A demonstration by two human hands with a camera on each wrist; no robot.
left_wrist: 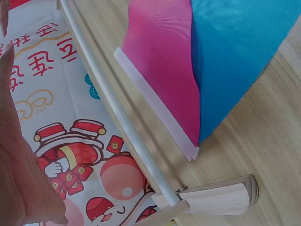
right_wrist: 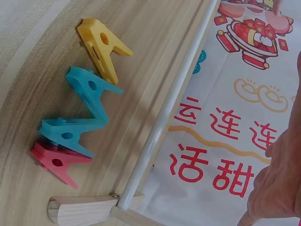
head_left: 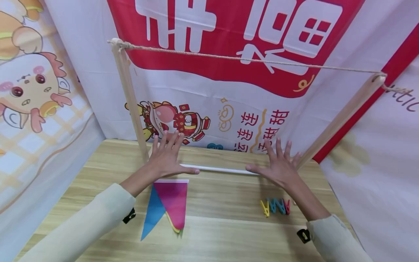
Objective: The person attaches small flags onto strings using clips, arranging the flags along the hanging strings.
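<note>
Both hands are held out with fingers spread, and neither holds anything. My left hand (head_left: 165,158) is over the left part of a wooden frame's white rod (head_left: 222,169), near its left post (head_left: 130,98). The right hand (head_left: 279,166) is near the right post (head_left: 340,116); whether either hand touches the frame, I cannot tell. Overlapping triangular pennants lie below the left hand: a pink one (head_left: 173,200) on top, a blue one (head_left: 153,213) beside it, a yellow edge beneath. Below the right hand lie several small clothespins (right_wrist: 91,92), yellow, teal and red-pink.
A thin twine (head_left: 209,55) is strung between the tops of the two posts, tied at each end. Wooden feet (left_wrist: 218,198) support the frame on the wood-grain table (head_left: 222,233). Printed cloth (head_left: 203,74) hangs behind the table and on both sides.
</note>
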